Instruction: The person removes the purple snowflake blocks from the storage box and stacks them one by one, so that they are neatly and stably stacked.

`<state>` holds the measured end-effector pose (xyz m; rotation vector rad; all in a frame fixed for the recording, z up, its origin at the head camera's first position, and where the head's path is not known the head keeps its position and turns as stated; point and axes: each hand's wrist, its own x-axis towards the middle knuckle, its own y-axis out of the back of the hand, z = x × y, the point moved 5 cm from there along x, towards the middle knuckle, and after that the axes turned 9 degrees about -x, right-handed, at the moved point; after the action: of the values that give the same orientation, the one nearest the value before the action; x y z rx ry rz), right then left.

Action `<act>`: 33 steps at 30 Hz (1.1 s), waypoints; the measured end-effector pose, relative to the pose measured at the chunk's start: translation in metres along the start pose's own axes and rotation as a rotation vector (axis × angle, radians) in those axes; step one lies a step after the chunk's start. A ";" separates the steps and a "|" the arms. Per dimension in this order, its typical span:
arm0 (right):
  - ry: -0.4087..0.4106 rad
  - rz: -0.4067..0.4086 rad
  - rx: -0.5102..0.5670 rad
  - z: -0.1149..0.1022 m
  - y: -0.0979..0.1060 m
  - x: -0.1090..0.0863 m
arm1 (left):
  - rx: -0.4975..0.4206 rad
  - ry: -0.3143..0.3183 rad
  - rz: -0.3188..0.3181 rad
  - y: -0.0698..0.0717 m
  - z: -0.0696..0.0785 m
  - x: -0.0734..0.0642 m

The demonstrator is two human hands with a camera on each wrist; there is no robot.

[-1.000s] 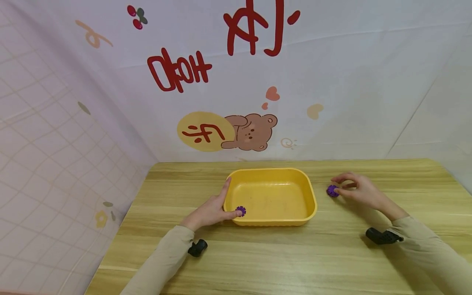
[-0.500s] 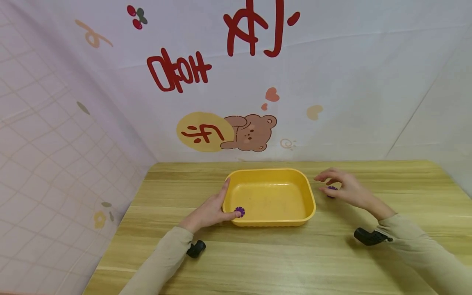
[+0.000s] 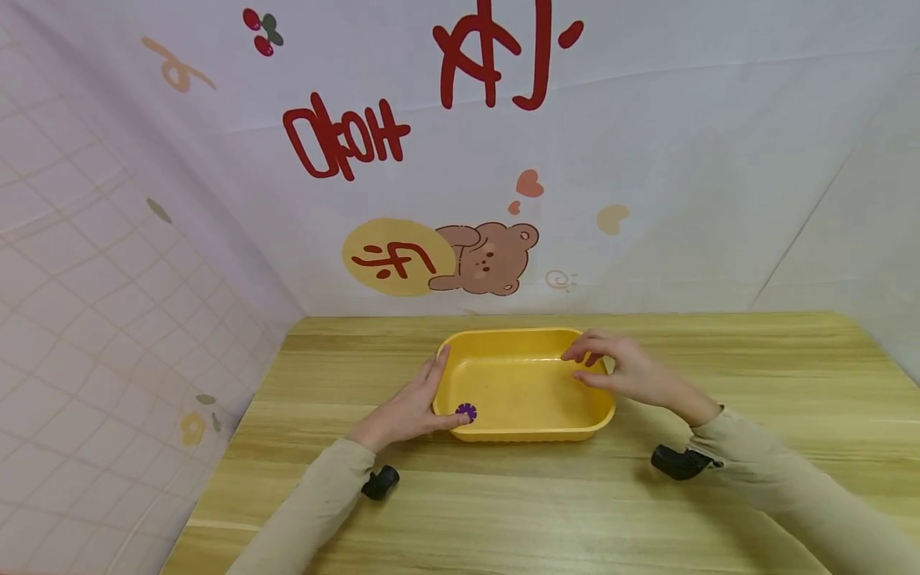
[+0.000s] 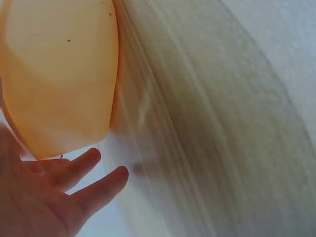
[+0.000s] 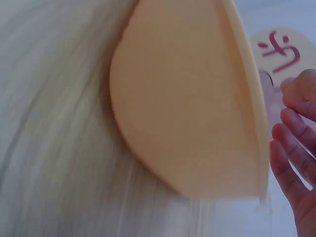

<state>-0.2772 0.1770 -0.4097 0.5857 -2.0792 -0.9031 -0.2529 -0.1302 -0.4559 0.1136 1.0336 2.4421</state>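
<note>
A yellow plastic tray [image 3: 525, 435] stands on the table. My left hand [image 3: 408, 411] holds its left front corner, thumb over the rim and fingers along the outer left wall. A purple notched disc [image 3: 467, 411] shows at that thumb's tip, partly covered by it. In the left wrist view, the fingers [image 4: 101, 190] stretch out beside the tray's wall. My right hand [image 3: 632, 375] reaches over the tray's right rim, fingers bent loosely and nothing visible between thumb and fingers. The right wrist view shows those fingers [image 5: 291, 153] above the rim. A second purple disc is hidden.
The wood-grain table [image 3: 546, 503] ends at a white printed cloth [image 3: 683, 160] behind the tray. Another cloth wall [image 3: 108, 319] stands on the left. Black wrist devices [image 3: 679, 461] hang below both sleeves.
My right hand has moved left, away from where its fingers were at the purple disc on the table, to over the tray's right side. The left hand keeps its place.
</note>
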 end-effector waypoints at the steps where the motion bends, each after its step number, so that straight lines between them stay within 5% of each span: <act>1: 0.000 -0.013 0.000 -0.002 -0.004 0.003 | 0.004 -0.002 -0.002 0.000 0.000 0.000; 13: 0.037 -0.111 0.097 -0.024 -0.054 0.027 | -0.002 -0.035 -0.044 0.004 0.002 -0.002; 33: -0.106 -0.347 0.204 -0.041 -0.106 0.059 | -0.076 -0.031 -0.078 0.003 -0.004 0.002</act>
<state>-0.2687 0.0546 -0.4442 1.0513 -2.2203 -0.9350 -0.2566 -0.1338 -0.4569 0.0835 0.9134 2.3982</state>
